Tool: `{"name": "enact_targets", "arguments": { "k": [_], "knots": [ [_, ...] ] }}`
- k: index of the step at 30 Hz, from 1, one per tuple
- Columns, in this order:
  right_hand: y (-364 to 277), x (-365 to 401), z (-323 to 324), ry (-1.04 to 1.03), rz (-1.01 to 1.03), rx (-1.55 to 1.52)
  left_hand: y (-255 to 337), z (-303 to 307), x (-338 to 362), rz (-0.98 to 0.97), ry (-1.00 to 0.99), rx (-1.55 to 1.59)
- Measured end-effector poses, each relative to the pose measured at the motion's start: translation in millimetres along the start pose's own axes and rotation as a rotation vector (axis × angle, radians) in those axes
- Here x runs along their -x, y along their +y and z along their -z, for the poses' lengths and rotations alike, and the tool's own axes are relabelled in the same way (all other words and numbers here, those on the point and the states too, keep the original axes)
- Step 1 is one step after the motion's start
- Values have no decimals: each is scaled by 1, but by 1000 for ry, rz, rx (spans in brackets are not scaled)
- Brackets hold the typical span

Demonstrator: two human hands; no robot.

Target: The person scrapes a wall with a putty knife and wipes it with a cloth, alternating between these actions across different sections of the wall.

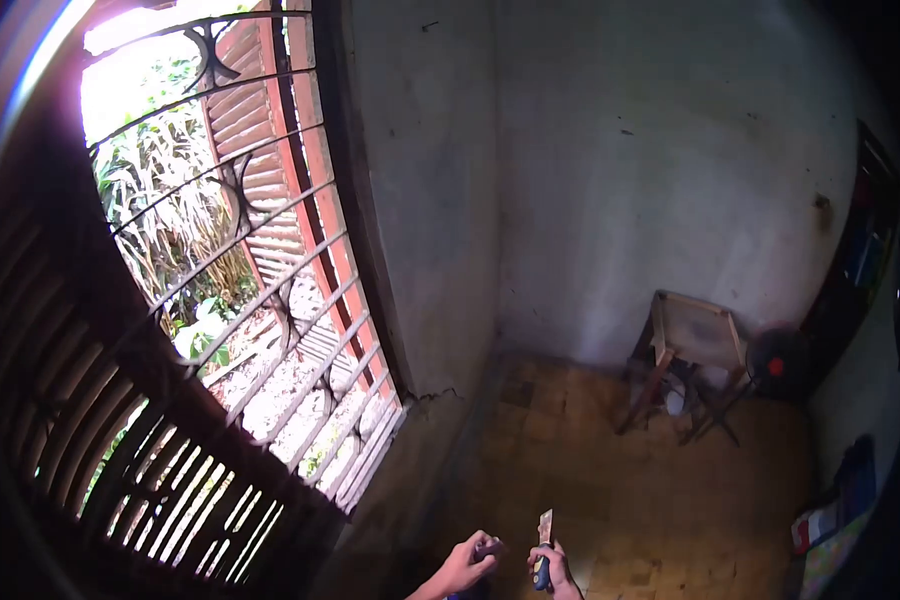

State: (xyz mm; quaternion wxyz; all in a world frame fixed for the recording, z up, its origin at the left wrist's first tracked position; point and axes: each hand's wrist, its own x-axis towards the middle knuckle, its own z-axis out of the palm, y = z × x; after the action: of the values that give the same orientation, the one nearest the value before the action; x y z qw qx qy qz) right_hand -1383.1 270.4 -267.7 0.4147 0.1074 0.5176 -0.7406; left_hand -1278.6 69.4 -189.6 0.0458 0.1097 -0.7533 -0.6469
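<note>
Near the bottom edge of the head view, my right hand (558, 568) is closed around the dark handle of a scraper (544, 535), whose flat light-coloured blade points up. Just left of it, my left hand (465, 566) has its fingers curled round a small dark object (488, 549) that is too small to name. The two hands are apart, with a narrow gap between them. Both are above the brown tiled floor, and neither touches the wall or the window.
A barred window (280, 290) with louvred shutters (250, 130) fills the left side. Pale walls (650, 170) meet in a corner. A small wooden table (695, 330) and a round dark fan (776, 364) stand at the right on the tiled floor (610, 470).
</note>
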Motion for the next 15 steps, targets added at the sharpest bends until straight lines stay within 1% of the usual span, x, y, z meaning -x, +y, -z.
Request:
{"name": "enact_targets", "arguments": {
  "k": [1,3,4,5,6,7,8,11,12,14,15],
  "knots": [
    [-22,-17,-10,56,91,159,12,2,-18,-3,14,28],
    [-57,-46,-28,15,115,136,17,5,-49,2,57,70],
    [-72,-54,-37,-2,119,125,17,10,-64,57,63,109],
    [-82,-74,-33,-40,54,117,18,16,-78,115,69,147],
    [-95,-89,-36,-51,29,154,17,21,-92,167,79,185],
    [-112,-99,-43,-72,40,234,15,26,-106,62,175,163],
    [-129,-108,-52,-96,52,315,17,33,-120,61,233,136],
    [-164,-149,-75,-113,205,653,18,58,-154,96,402,87],
    [-173,-165,-81,-128,369,734,15,65,-164,127,452,93],
    [-197,-202,-103,-170,718,871,45,76,-187,210,554,156],
    [-214,-217,-117,-162,683,835,48,80,-197,222,606,158]
  ]
}}
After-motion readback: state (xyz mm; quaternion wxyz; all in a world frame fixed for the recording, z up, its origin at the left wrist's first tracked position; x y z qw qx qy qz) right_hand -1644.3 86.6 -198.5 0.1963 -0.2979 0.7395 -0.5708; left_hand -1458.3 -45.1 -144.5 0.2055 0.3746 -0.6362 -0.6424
